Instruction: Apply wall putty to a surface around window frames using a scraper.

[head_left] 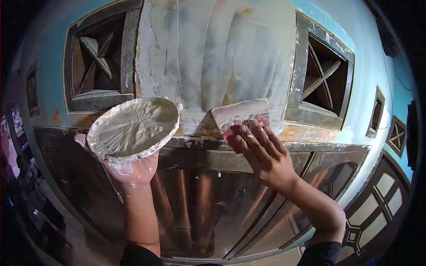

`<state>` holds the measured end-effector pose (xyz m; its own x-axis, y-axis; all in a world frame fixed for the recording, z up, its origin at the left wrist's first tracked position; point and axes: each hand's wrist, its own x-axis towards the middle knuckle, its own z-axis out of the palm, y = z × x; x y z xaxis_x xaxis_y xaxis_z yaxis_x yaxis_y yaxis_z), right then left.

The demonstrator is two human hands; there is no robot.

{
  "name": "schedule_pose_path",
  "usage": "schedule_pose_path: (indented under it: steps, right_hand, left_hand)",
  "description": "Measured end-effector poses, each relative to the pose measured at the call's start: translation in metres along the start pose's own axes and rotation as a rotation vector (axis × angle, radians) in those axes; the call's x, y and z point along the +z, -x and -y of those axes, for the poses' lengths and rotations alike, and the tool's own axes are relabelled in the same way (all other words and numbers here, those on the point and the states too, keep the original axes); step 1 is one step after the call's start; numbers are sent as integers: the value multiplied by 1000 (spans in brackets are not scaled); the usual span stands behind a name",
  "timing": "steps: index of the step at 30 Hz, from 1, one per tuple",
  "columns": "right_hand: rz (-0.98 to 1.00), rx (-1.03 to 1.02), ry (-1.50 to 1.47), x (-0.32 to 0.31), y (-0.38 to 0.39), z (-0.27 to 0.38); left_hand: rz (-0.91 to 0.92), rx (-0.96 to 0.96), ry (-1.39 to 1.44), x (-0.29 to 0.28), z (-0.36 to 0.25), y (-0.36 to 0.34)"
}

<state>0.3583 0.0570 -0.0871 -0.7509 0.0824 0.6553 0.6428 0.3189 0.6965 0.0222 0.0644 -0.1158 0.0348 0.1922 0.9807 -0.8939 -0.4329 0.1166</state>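
Observation:
My left hand [135, 170] holds up a round, shallow bowl [100, 153] from below, its fingers wrapped about the sides. The rim is crusted, and pale wet plaster [133, 126] is smeared and heaped inside. My right hand [264, 153] grips a flat scraper [239, 111] with a reddish lower part and a pale, plaster-streaked upper part. The fingers lie across its face, with some white specks on them. The scraper is against the lower part of the wall panel [222, 48], which carries streaky grey-white plaster with vertical ridges.
Dark wooden vent frames with crossed bars stand at the left [100, 57] and right [324, 75] of the panel. Below runs a worn wooden ledge [306, 133] above dark glossy wooden panels [204, 208]. Light blue wall [368, 57] continues right towards a panelled door [377, 208].

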Motion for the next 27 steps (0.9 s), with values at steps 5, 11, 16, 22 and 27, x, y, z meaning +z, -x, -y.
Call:
schedule_pose_path:
  steps: [5, 11, 16, 22, 27]
  right_hand:
    - [-204, 87, 35, -33, -49, -46]
    - [-454, 177, 209, -31, -127, -136]
    - [-327, 148, 268, -3, -110, -122]
    - [-96, 91, 118, 4, -46, -36]
    - [-27, 31, -31, -14, -19, -1]
  left_hand:
    - [-285, 63, 44, 13, 3, 4]
    - [-460, 77, 16, 24, 14, 2]
    - [-153, 7, -93, 3, -2, 9]
    - [-307, 87, 268, 7, 4, 18]
    - [-399, 85, 184, 14, 3, 13]
